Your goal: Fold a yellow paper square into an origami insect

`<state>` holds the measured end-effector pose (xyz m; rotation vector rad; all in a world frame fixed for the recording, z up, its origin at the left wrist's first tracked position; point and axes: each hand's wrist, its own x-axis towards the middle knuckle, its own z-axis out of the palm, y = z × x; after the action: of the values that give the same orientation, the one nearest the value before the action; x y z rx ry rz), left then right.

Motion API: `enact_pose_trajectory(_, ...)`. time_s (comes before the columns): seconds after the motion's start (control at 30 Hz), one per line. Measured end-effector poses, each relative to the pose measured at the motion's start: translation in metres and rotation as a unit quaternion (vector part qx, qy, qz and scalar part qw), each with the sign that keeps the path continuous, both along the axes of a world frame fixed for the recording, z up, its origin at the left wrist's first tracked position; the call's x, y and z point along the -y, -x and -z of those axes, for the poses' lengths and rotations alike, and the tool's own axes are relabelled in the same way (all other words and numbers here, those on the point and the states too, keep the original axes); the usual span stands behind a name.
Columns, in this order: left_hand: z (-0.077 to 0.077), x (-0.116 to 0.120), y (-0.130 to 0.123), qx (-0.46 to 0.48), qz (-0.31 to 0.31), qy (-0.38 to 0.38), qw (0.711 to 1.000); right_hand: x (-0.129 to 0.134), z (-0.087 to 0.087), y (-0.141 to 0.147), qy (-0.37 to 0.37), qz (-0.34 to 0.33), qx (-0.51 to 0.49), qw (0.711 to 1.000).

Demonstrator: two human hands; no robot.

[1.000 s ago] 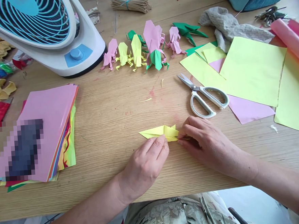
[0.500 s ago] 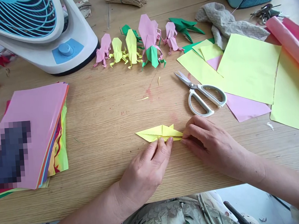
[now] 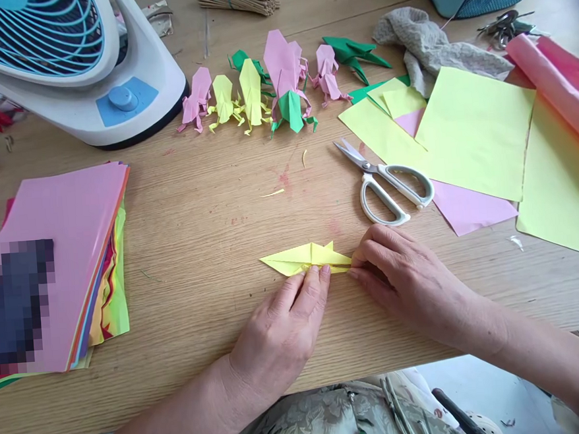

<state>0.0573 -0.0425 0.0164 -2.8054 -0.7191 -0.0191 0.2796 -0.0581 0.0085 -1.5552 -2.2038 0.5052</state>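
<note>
A folded piece of yellow paper, long and pointed at its left end, lies near the front of the table. My left hand presses and pinches its lower edge around the middle, with the fingertips on the paper. At the paper's narrow right end, my right hand is closed in a pinch on the tip, which its fingers partly hide. Beyond my right hand lie white-handled scissors, blades slightly apart and pointing to the upper left.
Several folded paper figures stand in a row at the back. A white fan occupies the back left, above a stack of coloured paper. Yellow sheets, a grey cloth and a pink roll lie at right.
The view has shifted slightly, so the table things appear a little further left. Both hands keep their hold on the yellow paper, with almost no visible movement.
</note>
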Motion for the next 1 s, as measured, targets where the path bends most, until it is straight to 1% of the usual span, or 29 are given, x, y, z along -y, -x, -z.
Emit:
enact_pose_trajectory(0.13,0.001,0.002,-0.001,0.01,-0.028,0.044,0.999,-0.002,0.001,0.0,-0.001,0.002,0.002,1.0)
enact_pose_trajectory(0.23,0.002,0.003,-0.001,0.036,-0.046,0.067,0.996,0.003,0.002,-0.003,-0.009,0.007,0.009,1.0)
enact_pose_trajectory(0.37,0.005,0.004,-0.002,0.05,-0.045,0.088,0.994,0.024,0.005,-0.002,-0.055,0.019,0.051,0.997)
enact_pose_trajectory(0.5,0.008,0.005,-0.004,0.071,-0.061,0.091,0.991,0.049,0.008,0.012,-0.064,-0.007,0.101,0.993)
enact_pose_trajectory(0.57,0.009,0.006,-0.005,0.074,-0.069,0.09,0.991,0.054,0.009,0.02,-0.062,-0.001,0.124,0.99)
enact_pose_trajectory(0.7,0.009,0.008,-0.004,0.071,-0.075,0.091,0.99,0.055,0.009,0.026,-0.055,0.015,0.143,0.988)
enact_pose_trajectory(1.0,0.006,0.007,-0.005,0.065,-0.075,0.098,0.99,0.049,0.006,0.027,-0.036,0.017,0.164,0.986)
